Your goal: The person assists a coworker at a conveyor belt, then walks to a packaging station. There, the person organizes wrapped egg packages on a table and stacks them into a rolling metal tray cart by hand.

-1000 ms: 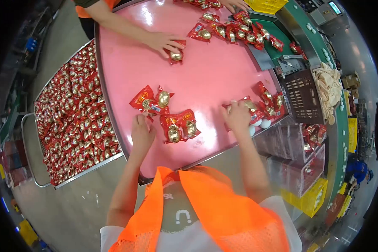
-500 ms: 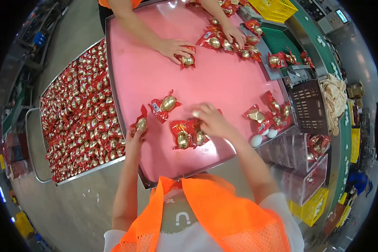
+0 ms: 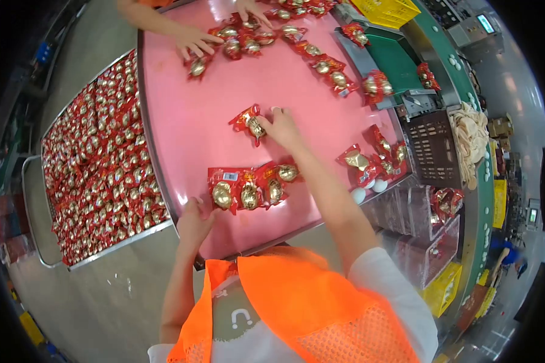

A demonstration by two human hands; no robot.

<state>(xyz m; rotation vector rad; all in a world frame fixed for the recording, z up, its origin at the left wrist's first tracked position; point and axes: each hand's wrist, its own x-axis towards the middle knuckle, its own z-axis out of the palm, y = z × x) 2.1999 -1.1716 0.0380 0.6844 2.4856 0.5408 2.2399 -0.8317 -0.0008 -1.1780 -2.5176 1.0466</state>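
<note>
My left hand (image 3: 194,225) is at the near left edge of the pink table (image 3: 181,121), thumb and fingers apart and holding nothing. Beside it a row of red packets with gold egg shapes (image 3: 249,195) lies side by side. Farther up, my right hand (image 3: 284,128) reaches over the table, its thumb against a single red and gold packet (image 3: 255,126); thumb and forefinger are spread. Something white covers a fingertip of this hand.
A co-worker's hands (image 3: 194,40) are among packets at the far side. Left stands a tray full of packets (image 3: 103,157). Right are more packets (image 3: 356,159), white eggs (image 3: 358,195), a brown crate (image 3: 433,148), a green conveyor (image 3: 466,85) and clear bins (image 3: 406,254).
The packet in my left hand is now down in the row, and that hand has let go. My right hand has moved up and left. The co-worker's hands have shifted left with several packets.
</note>
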